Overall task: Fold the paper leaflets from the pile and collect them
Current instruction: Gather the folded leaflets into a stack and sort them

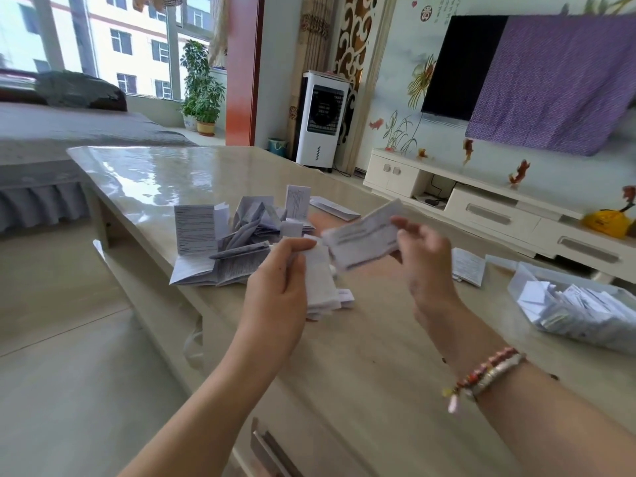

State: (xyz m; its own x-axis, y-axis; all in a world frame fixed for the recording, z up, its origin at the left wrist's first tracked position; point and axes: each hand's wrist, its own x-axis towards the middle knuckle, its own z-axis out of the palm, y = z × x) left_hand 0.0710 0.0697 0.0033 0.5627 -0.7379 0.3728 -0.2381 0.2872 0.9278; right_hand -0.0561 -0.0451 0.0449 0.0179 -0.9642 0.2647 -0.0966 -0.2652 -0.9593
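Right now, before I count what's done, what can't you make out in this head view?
- Leaflet in the right hand: motion-blurred, print unreadable.
- Left hand: its fingers hide how many folded leaflets it holds.
- Clear container: cut off by the right edge, contents uncountable.
- Pile: overlapping sheets, count unclear.

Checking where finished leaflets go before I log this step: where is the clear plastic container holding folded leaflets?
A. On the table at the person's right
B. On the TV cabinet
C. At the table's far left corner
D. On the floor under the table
A: the clear container of folded leaflets sits on the table to the right of the right hand.
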